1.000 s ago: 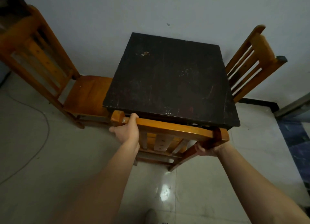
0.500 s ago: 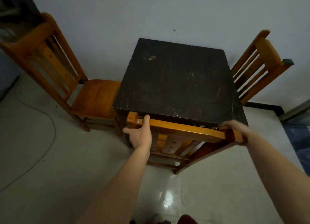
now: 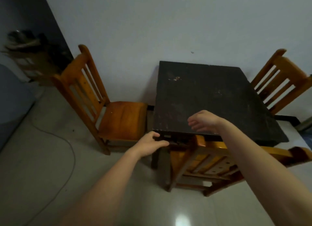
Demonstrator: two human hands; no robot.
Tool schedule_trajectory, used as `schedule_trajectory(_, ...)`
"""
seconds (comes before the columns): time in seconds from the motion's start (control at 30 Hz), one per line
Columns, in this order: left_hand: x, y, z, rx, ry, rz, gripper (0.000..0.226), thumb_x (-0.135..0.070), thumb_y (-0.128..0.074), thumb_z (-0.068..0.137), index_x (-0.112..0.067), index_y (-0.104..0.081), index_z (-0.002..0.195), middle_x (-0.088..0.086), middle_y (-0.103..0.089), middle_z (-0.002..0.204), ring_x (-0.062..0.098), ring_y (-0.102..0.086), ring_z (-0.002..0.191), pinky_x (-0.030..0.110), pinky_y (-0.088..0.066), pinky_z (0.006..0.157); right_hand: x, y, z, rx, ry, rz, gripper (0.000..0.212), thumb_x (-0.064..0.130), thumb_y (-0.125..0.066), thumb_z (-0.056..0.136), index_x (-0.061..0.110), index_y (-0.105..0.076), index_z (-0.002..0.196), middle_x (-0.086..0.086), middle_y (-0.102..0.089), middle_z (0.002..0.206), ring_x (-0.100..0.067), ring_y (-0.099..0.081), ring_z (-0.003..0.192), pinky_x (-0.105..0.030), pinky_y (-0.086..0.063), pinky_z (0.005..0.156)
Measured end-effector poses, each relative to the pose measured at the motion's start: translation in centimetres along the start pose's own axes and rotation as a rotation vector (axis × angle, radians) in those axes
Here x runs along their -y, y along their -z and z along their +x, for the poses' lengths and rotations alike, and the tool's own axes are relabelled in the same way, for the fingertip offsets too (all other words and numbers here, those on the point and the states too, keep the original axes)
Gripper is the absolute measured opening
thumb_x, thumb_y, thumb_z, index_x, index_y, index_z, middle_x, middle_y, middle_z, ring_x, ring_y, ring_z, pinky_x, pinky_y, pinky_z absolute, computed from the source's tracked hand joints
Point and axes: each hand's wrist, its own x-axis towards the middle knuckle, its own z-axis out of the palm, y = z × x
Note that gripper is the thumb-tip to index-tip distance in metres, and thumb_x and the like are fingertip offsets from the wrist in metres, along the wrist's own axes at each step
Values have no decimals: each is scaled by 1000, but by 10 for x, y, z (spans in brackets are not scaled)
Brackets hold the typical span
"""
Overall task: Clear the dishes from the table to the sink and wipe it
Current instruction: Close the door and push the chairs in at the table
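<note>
The dark square table (image 3: 211,99) stands against the pale wall. No dishes are on it, only a small light smear (image 3: 175,78) near its far left. My left hand (image 3: 152,144) reaches toward the table's front left corner with relaxed fingers and holds nothing; I cannot tell whether it touches the wood. My right hand (image 3: 202,122) hovers over the front edge of the tabletop, fingers drooping loosely and empty. The front wooden chair (image 3: 214,148) stands tucked under the table, below my right forearm.
A wooden chair (image 3: 123,117) stands left of the table and another (image 3: 278,83) at its right. A cable (image 3: 70,151) runs across the tiled floor on the left. A blue-grey object (image 3: 11,97) and dark clutter (image 3: 33,53) fill the far left.
Both hands have let go of the front chair's top rail. The left moved to the table corner and the right rose over the tabletop. My view has swung left.
</note>
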Motion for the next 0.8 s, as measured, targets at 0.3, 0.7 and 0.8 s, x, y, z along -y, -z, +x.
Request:
schedule_trajectory(0.3,56,216,19,-232,-43,215,49,-38,-61,87,-15,-51,130,6,-51,134,22,-50,120,30,-40,95,109,-158,30,73,52,50,23,17,-54,93,2,-62,109,-20,-63,100,-22,-59,84,-31,-46,74)
schedule_trajectory(0.7,43,406,141,-427,-299,328,36,-35,-56,91,-20,-52,124,9,-62,113,23,-62,93,36,-52,81,222,-256,162,58,34,144,41,33,-54,94,11,-53,129,-5,-61,114,-21,-59,104,-36,-51,87)
schedule_trajectory(0.8,46,442,170,-427,-338,419,37,-29,-55,91,-18,-51,126,7,-56,124,27,-50,119,40,-45,97,253,-276,193,8,-37,253,52,35,-56,92,10,-45,136,-8,-60,120,-22,-59,104,-36,-52,82)
